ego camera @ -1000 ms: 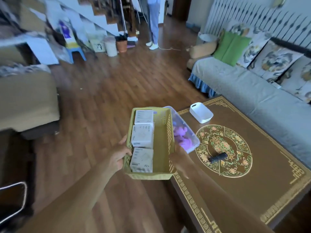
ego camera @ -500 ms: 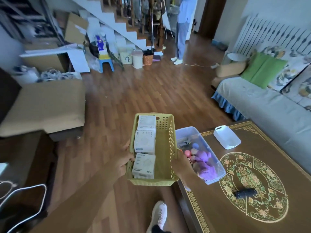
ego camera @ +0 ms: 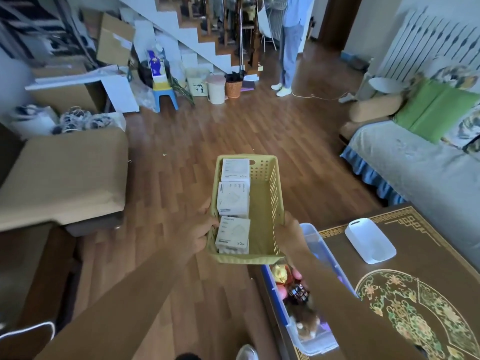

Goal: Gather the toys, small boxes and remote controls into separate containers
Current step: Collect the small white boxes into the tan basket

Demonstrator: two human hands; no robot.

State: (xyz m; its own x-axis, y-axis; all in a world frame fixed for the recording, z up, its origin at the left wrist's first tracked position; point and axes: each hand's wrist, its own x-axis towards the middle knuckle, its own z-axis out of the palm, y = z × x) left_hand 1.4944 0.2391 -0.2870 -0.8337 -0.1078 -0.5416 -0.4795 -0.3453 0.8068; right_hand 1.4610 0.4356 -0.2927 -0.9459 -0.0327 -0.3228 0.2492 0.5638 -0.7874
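Note:
I hold a yellow-green perforated basket [ego camera: 270, 193] above the wooden floor, just left of the table's corner. My left hand [ego camera: 198, 233] grips its left wall and my right hand [ego camera: 292, 236] grips its right wall. Three small white boxes [ego camera: 233, 203] lie in a row along the basket's left side. Under my right forearm, a clear bin with a blue rim [ego camera: 311, 341] sits at the table's left edge, holding several toys [ego camera: 296, 292]. An empty white tray [ego camera: 370, 240] rests further right on the table. No remote control shows.
The brown patterned coffee table [ego camera: 415, 294] fills the lower right. A grey sofa with green cushions [ego camera: 415, 162] stands at the right, a tan ottoman [ego camera: 62, 175] at the left. A person [ego camera: 289, 42] stands by the stairs; bins and a blue stool [ego camera: 166, 96] line the far wall.
The view has swung left and up; the table, toy bin and tray have slid to the lower right. The black remote on the table has left the view. Both hands still hold the basket.

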